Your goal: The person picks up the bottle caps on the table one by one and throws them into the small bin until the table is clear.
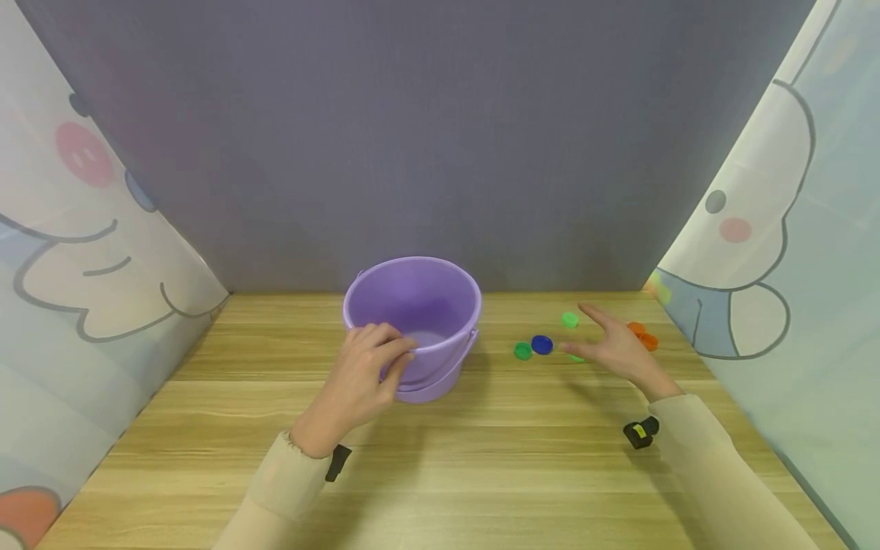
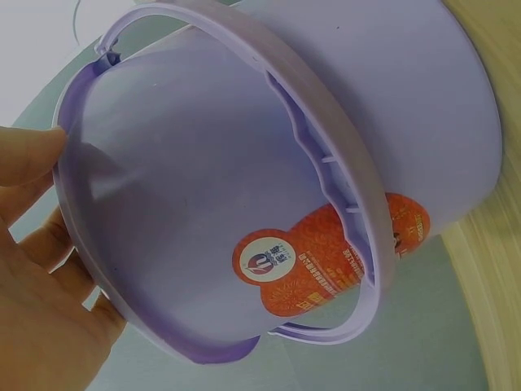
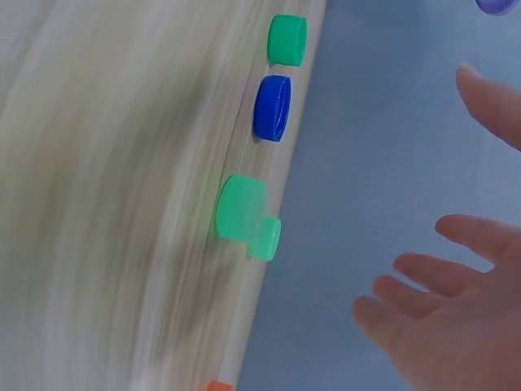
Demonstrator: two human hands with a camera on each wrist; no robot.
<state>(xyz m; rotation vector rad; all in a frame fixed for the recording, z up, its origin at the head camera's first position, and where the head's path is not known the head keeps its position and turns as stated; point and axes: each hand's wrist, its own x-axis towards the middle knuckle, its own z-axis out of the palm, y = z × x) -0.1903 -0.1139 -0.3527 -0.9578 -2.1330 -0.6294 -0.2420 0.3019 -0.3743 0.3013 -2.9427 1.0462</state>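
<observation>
Head view: wood-grain table (image 1: 516,481), plain dark grey panel (image 1: 440,137) behind it, pale cartoon-print sheets (image 1: 832,198) on both sides. Purple bucket (image 1: 440,374) stands upright on the table around the middle, toward the back. Loose round caps to its right: dark green cap (image 1: 523,351) and blue cap (image 1: 541,345) side by side, far light green cap (image 1: 570,320) behind them, near light green cap (image 1: 576,358) mostly hidden by the right hand, orange caps (image 1: 642,336) farthest right, partly covered.

Left wrist view adds a red-orange sticker (image 2: 301,265) with a white round logo on the bucket's side, not visible from the head; handle (image 2: 366,183) hangs down along that side. Right wrist view gives the near light green cap, overlapping the far one from that angle; only an orange sliver at the bottom edge, purple bit in the top corner.

Left hand (image 1: 360,370) grips the bucket's near-left rim, fingers over the edge, thumb on the other side. Right hand (image 1: 615,351) is spread, thumb well apart from the fingers, holding nothing, raised over the caps without touching them.
</observation>
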